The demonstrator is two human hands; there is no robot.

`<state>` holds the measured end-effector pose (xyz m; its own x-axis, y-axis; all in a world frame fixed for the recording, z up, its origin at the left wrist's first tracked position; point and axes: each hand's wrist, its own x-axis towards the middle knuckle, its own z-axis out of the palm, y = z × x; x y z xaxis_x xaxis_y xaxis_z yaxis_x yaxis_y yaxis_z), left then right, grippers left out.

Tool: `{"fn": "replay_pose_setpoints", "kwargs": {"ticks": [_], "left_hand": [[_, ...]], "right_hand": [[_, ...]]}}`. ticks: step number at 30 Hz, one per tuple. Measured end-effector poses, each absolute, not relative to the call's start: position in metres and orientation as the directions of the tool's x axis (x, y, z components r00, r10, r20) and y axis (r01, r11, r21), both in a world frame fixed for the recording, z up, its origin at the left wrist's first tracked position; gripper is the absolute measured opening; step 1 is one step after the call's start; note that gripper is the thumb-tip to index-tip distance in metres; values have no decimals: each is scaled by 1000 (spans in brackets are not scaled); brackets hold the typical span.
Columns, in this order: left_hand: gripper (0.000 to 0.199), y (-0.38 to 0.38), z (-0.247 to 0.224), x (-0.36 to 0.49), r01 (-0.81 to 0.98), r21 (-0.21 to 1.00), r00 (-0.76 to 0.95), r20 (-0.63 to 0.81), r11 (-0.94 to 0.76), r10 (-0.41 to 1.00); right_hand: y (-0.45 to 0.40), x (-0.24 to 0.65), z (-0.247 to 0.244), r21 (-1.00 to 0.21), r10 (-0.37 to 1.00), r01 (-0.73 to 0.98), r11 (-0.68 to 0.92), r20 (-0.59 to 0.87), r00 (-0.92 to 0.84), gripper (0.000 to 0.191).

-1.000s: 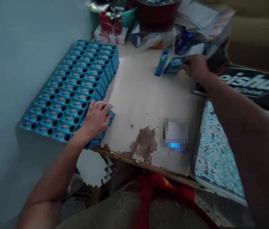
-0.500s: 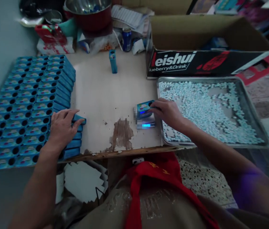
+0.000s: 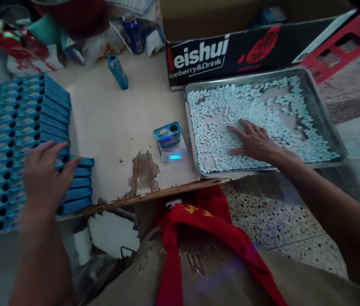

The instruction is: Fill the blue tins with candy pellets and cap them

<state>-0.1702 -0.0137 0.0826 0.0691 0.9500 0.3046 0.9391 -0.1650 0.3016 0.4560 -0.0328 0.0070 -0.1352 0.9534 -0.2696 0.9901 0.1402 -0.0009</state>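
My left hand [image 3: 46, 174], fingers apart and slightly blurred, is at the right side of the rows of small blue containers [image 3: 17, 123], which have dark round openings on top. Whether its fingertips touch a container I cannot tell. My right hand [image 3: 254, 142] reaches into a metal tray [image 3: 195, 157], its fingers spread over a layer of pale blue-white tablets [image 3: 227, 102]. Left of the tray, one blue container [image 3: 168, 135] rests on a small scale-like device [image 3: 184, 146] with a lit, blurred display. Another blue container [image 3: 118, 71] stands alone farther back.
Behind the tray is an open black cardboard box [image 3: 199, 57], with a red plastic crate [image 3: 342, 46] to its right. A blue can [image 3: 133, 35], a red tape dispenser [image 3: 20, 44] and a red bowl [image 3: 74, 17] line the back. The table's front edge [image 3: 154, 196] is worn.
My right hand has left the container on the small device and moved right onto the tablets, fingers spreading. My left hand has lifted slightly and opened wider. The view has shifted right.
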Motion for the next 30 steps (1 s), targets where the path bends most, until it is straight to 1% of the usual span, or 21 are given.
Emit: {"fn": "replay_pose_setpoints", "kwargs": {"ticks": [3, 4, 5, 6, 7, 8, 9, 10, 11, 12, 13, 14, 15, 17, 19, 21, 23, 27, 30], "left_hand": [[69, -13, 79, -140, 935, 303, 114, 238, -185, 964], [70, -13, 76, -132, 934, 297, 132, 225, -197, 965], [69, -13, 72, -125, 934, 289, 147, 219, -208, 964], [68, -13, 67, -120, 935, 277, 163, 218, -221, 962], [65, -15, 63, -115, 936, 264, 178, 220, -234, 959], [61, -16, 59, -111, 936, 251, 192, 223, -246, 956], [57, -18, 55, -108, 936, 243, 201, 226, -255, 953], [53, -20, 51, -105, 934, 243, 206, 231, -261, 951], [49, -22, 47, -102, 932, 251, 206, 231, -263, 951], [47, -23, 43, -99, 927, 268, 205, 224, -262, 953], [45, -23, 40, -96, 919, 293, 205, 212, -263, 955], [45, -23, 36, -92, 909, 321, 210, 197, -265, 958], [46, -21, 33, -87, 897, 349, 218, 182, -271, 959], [49, -18, 28, -77, 872, 396, 242, 157, -286, 957], [53, -14, 24, -66, 848, 435, 271, 137, -304, 953], [56, -12, 21, -57, 823, 469, 301, 116, -320, 946], [57, -11, 17, -52, 801, 499, 323, 104, -330, 941], [58, -12, 8, -48, 756, 551, 343, 124, -352, 931], [60, -14, 2, -49, 735, 573, 347, 140, -362, 927]], "right_hand": [[-20, 443, -4, 71, 944, 967, 244, -246, -220, 57], [-13, 436, -6, 64, 931, 957, 284, -256, -259, 49], [-7, 430, -7, 30, 914, 949, 314, -278, -294, 41], [-1, 424, -7, -30, 904, 948, 316, -293, -310, 33], [4, 420, -7, -122, 914, 955, 271, -280, -295, 25], [8, 418, -7, -265, 942, 949, 174, -237, -238, 17], [11, 418, -6, -438, 973, 898, 50, -182, -143, 14], [13, 418, -4, -599, 990, 798, -62, -139, -27, 16], [15, 420, -2, -738, 989, 659, -145, -125, 78, 19], [17, 422, 0, -842, 978, 500, -204, -152, 144, 21], [18, 423, 2, -904, 964, 343, -255, -211, 161, 23], [19, 424, 5, -927, 947, 204, -314, -288, 145, 24], [20, 424, 7, -922, 923, 78, -379, -369, 111, 24], [18, 420, 10, -863, 867, -140, -485, -495, 48, 26], [13, 413, 11, -828, 844, -212, -518, -536, 30, 24], [4, 404, 10, -825, 843, -218, -521, -538, 18, 24], [-5, 394, 8, -829, 842, -183, -528, -539, 17, 27], [-13, 376, 3, -872, 872, -72, -484, -488, 47, 40], [-3, 369, 4, -871, 873, -68, -486, -487, 5, 38]]}}
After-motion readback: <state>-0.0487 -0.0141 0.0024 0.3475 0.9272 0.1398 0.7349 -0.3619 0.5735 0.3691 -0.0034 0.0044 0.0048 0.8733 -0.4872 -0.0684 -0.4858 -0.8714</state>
